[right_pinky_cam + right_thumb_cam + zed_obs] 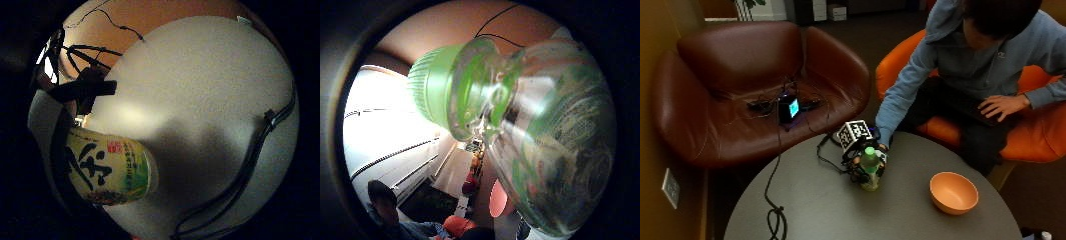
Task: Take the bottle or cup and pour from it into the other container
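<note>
Round grey table, seen from the outside camera. Bottle with green cap stands upright near table centre. Gloved right hand wraps it from the 10 o'clock side, fingers curled round the body just below the cap. Orange bowl sits on the table at 4 o'clock from the bottle, well apart. Thumb-side palm camera: cap and clear neck close to the palm. Little-finger side: green label with the tabletop beyond it. Bare hand rests on the person's lap.
</note>
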`<move>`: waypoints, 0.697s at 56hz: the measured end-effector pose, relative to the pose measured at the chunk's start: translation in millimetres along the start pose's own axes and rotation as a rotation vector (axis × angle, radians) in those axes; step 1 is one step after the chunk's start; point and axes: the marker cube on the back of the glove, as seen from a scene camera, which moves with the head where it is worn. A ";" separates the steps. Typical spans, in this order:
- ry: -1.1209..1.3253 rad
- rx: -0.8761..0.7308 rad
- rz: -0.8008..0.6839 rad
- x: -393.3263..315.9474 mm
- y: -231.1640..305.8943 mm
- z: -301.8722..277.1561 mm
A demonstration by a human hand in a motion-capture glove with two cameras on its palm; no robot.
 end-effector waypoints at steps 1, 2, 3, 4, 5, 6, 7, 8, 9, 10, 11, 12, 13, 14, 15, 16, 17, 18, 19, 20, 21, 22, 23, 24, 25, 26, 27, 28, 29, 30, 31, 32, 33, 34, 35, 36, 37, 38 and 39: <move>0.003 0.000 -0.002 3.2 1.8 -1.3; 0.007 -0.004 -0.006 8.9 5.6 -3.9; 0.011 -0.009 -0.011 16.8 11.0 -7.5; 0.016 -0.016 -0.018 25.3 17.0 -11.5; 0.020 -0.021 -0.024 32.3 22.0 -14.7; 0.023 -0.025 -0.030 36.8 25.3 -16.8; 0.024 -0.028 -0.037 38.8 26.9 -17.7; 0.024 -0.029 -0.043 38.9 26.9 -17.6; 0.024 -0.029 -0.048 37.4 25.9 -16.7; 0.025 -0.028 -0.051 35.1 24.2 -15.5; 0.028 -0.026 -0.054 33.3 22.9 -14.5; 0.032 -0.025 -0.057 32.7 22.4 -14.1; 0.036 -0.025 -0.060 32.6 22.3 -14.0; 0.038 -0.024 -0.065 31.4 21.3 -13.3; 0.039 -0.021 -0.068 28.0 18.7 -11.7; 0.040 -0.017 -0.069 22.5 14.6 -9.0; 0.041 -0.013 -0.066 16.2 9.9 -5.8; 0.044 -0.011 -0.061 11.0 6.1 -3.2; 0.049 -0.013 -0.055 9.2 4.6 -2.2; 0.055 -0.018 -0.052 11.7 6.3 -3.1; 0.061 -0.026 -0.053 17.2 10.3 -5.6; 0.067 -0.034 -0.056 23.4 14.7 -8.4; 0.072 -0.040 -0.061 28.3 18.2 -10.5; 0.079 -0.045 -0.066 31.2 20.3 -11.7; 0.087 -0.051 -0.071 32.3 21.1 -11.9; 0.098 -0.058 -0.075 31.9 21.1 -11.5; 0.110 -0.066 -0.077 30.5 20.6 -10.8; 0.123 -0.076 -0.079 28.8 20.3 -10.2; 0.137 -0.087 -0.082 27.3 20.3 -9.9; 0.149 -0.098 -0.085 25.9 20.8 -10.1; 0.160 -0.109 -0.091 24.3 21.4 -10.6; 0.169 -0.120 -0.101 22.0 21.7 -11.1; 0.177 -0.133 -0.113 18.8 21.7 -11.4; 0.186 -0.147 -0.127 14.7 21.6 -11.6; 0.195 -0.163 -0.141 10.4 21.6 -11.9; 0.208 -0.180 -0.155 6.0 22.0 -12.4; 0.222 -0.198 -0.169 1.6 22.7 -13.0; 0.239 -0.216 -0.185 -3.0 23.7 -13.7; 0.256 -0.234 -0.202 -7.9 24.9 -14.5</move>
